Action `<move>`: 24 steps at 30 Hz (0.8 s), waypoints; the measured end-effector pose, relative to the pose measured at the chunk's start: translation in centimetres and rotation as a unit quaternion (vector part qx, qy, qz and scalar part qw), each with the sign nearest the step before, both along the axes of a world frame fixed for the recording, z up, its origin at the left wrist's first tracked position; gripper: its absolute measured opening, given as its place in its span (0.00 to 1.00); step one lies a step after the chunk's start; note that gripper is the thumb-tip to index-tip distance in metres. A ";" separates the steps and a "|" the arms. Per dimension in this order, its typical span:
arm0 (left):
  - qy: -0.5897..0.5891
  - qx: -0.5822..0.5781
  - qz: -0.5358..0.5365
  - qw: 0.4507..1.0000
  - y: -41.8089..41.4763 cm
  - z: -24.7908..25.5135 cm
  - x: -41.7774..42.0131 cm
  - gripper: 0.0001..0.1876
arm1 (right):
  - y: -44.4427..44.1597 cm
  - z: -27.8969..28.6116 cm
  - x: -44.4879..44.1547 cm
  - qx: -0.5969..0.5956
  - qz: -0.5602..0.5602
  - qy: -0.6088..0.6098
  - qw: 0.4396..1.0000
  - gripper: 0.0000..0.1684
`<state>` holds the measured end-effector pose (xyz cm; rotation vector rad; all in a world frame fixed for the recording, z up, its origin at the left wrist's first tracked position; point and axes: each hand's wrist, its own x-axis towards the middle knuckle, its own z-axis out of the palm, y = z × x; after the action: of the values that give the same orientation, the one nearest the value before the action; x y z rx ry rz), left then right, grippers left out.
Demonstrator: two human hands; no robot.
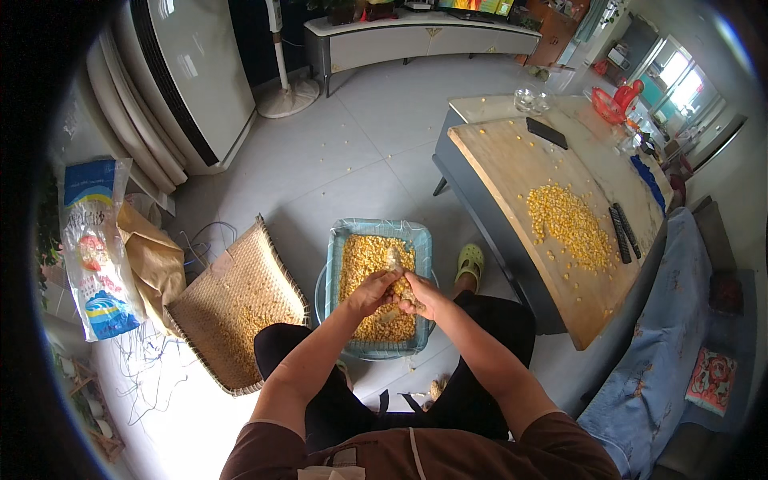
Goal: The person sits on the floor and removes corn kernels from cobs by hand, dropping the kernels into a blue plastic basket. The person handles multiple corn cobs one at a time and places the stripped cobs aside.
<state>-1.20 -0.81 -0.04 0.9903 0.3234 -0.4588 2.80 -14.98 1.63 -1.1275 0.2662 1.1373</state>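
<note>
A blue-green plastic basket (380,227) full of loose corn kernels (366,255) stands on the floor between my legs. Above it my left hand (376,290) and my right hand (422,295) meet, both closed around pale, partly stripped corn cobs (393,258). One cob points away from me; another piece shows by my right fingers. Which hand bears which piece is partly hidden by the fingers. Left of the basket lies a woven bamboo tray (240,270) with more kernels in its near part.
At the right, a low table with a wooden board (516,180) bears a kernel pile (567,222), two remote controls (624,233) and a phone (546,133). A printed plastic sack (99,252) and brown bag (150,258) lie left. Scattered kernels dot the floor ahead.
</note>
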 end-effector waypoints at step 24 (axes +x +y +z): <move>-0.013 -0.064 -0.009 0.998 0.6 0.1 0.6 0.11 | -0.4 1.0 0.8 0.022 -0.005 -0.004 1.000 0.20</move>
<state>-0.56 -0.22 0.04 0.8750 0.2586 -0.4770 3.56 -15.35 2.58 -1.0903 0.2391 1.1252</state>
